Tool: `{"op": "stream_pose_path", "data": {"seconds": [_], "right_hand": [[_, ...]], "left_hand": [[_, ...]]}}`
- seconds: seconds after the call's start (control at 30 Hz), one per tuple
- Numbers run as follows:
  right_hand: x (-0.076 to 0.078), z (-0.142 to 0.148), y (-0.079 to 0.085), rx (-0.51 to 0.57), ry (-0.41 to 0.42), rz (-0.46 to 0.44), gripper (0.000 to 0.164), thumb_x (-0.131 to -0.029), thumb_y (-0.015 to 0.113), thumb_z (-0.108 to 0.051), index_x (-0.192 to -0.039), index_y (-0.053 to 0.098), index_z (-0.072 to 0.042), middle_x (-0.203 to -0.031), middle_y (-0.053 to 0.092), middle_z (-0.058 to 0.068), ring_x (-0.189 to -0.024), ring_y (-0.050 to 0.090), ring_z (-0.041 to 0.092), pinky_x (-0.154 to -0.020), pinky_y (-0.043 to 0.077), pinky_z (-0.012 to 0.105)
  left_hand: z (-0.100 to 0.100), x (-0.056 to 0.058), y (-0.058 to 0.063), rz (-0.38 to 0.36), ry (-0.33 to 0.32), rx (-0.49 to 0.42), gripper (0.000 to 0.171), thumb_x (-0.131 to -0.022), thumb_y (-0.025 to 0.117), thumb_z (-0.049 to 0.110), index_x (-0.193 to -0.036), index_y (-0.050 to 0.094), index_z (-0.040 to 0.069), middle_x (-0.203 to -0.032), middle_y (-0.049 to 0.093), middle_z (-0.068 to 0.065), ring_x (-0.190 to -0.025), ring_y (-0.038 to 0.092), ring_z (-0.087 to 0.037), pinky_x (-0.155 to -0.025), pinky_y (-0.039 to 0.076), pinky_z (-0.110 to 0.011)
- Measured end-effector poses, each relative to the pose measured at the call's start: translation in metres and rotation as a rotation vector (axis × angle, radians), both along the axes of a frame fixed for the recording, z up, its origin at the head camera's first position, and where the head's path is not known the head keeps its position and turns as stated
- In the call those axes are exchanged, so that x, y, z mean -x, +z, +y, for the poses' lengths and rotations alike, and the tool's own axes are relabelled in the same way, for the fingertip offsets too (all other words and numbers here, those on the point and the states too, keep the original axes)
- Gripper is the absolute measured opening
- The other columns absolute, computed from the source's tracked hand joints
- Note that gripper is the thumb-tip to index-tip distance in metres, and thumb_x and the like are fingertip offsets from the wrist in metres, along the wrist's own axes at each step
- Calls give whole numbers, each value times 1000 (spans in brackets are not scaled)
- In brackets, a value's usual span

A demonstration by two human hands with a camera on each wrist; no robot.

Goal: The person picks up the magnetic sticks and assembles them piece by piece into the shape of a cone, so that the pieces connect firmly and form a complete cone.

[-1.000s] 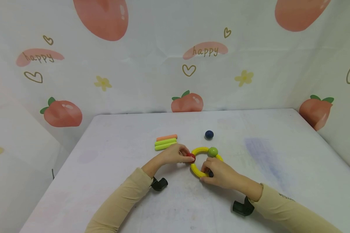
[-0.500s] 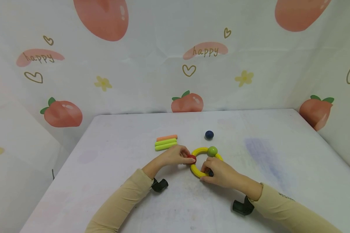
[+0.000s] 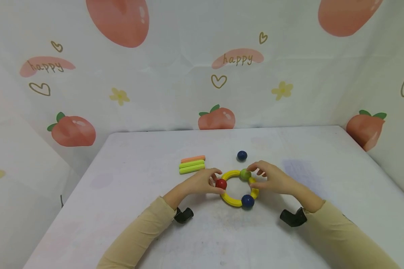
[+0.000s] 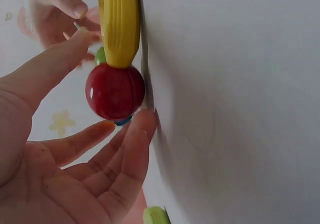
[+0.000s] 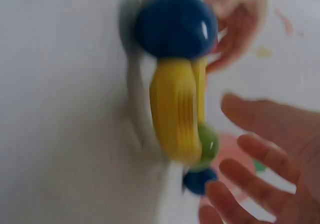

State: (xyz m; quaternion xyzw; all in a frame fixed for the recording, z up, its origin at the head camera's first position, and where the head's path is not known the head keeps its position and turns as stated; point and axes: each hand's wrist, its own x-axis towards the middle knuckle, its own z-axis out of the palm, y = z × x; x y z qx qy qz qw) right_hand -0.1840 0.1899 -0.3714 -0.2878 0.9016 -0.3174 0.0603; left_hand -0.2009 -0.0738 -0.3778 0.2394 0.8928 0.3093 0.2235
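Note:
On the table lies a ring made of curved yellow rods point(image 3: 231, 201) joined by a red ball point(image 3: 221, 184), a green ball point(image 3: 245, 174) and a dark blue ball point(image 3: 247, 201). My left hand point(image 3: 202, 182) is at the ring's left side, thumb and fingers spread apart around the red ball point(image 4: 115, 91); the ball shows a gap to the thumb in the left wrist view. My right hand point(image 3: 274, 180) hovers at the right side by the green ball and a yellow rod point(image 5: 175, 111), fingers loose and apart, holding nothing.
Behind the ring sits a separate dark blue ball point(image 3: 242, 155). Two yellow-green sticks point(image 3: 192, 166) and an orange stick point(image 3: 193, 159) lie side by side beyond my left hand. A printed cloth point(image 3: 175, 82) hangs behind the white table point(image 3: 138, 157).
My right hand has let go of the dark blue ball at the front and moved up and right towards the green ball. The left fingers have loosened from the red ball.

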Motion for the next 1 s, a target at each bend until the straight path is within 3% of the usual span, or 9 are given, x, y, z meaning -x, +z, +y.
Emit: {"op": "stream_pose_path", "data": {"seconds": [0.17,0.4,0.77,1.0], "right_hand": [[8,11,-3,-12,61,-142,70,-78,75,-22,-135,40,-3,-136,45,22,-106,55,35,-86,49,48],[13,12,-7,-20,105,-204,71,-78,75,-25,-136,41,-3,-137,45,20,-106,54,32,-87,48,43],[15,8,-12,-17,84,-175,74,-75,78,-27,-133,41,0,-133,47,21,-97,54,25,-81,48,34],[9,5,-14,12,63,-161,74,-74,78,-27,-132,41,1,-132,47,21,-94,53,23,-78,48,30]], "left_hand": [[6,-5,1,9,-41,47,72,-76,77,31,-134,43,7,-115,56,-11,-83,52,-13,-73,46,-21],[10,-8,2,63,-41,101,72,-75,77,34,-133,44,7,-112,54,-10,-89,51,-14,-81,47,-24],[1,-3,6,75,13,109,72,-73,79,34,-134,46,13,-112,53,-9,-84,50,-15,-73,45,-23],[-22,7,11,156,97,19,54,-77,77,24,-123,55,7,-113,59,-12,-91,55,-21,-85,48,-32]]}}
